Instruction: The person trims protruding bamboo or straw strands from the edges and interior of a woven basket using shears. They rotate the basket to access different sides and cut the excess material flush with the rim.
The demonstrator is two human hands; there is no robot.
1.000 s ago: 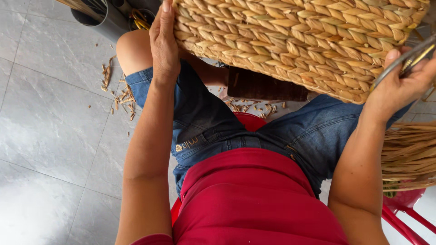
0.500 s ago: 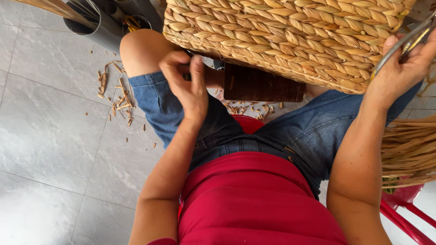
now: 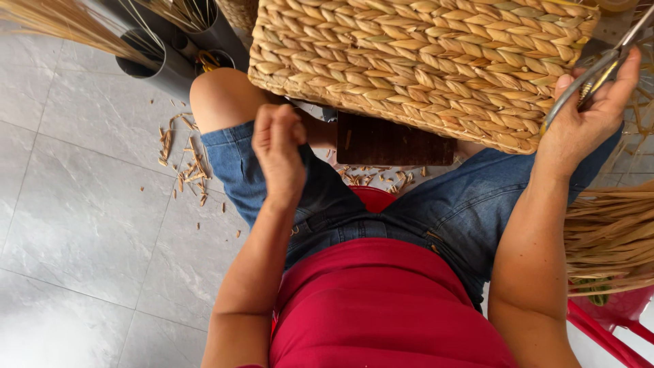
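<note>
A large woven straw basket [image 3: 422,61] rests on my knees, tilted away from me. My right hand [image 3: 586,116] presses against its right side and grips a pair of metal scissors [image 3: 599,68] that stick up past the basket's corner. My left hand [image 3: 278,153] hovers over my left thigh, clear of the basket, fingers curled into a loose fist; I cannot tell if anything small is pinched in it. I sit on a red chair [image 3: 599,327] in denim shorts and a red top.
Straw clippings [image 3: 184,163] litter the grey tiled floor [image 3: 82,204] at left. Dark metal cylinders [image 3: 163,61] holding straw stand at top left. A bundle of dry straw [image 3: 613,232] lies at right. A dark brown board [image 3: 395,140] sits under the basket.
My left hand came off the basket's left side, dropped toward my thigh and curled shut. The right hand keeps the scissors against the basket.
</note>
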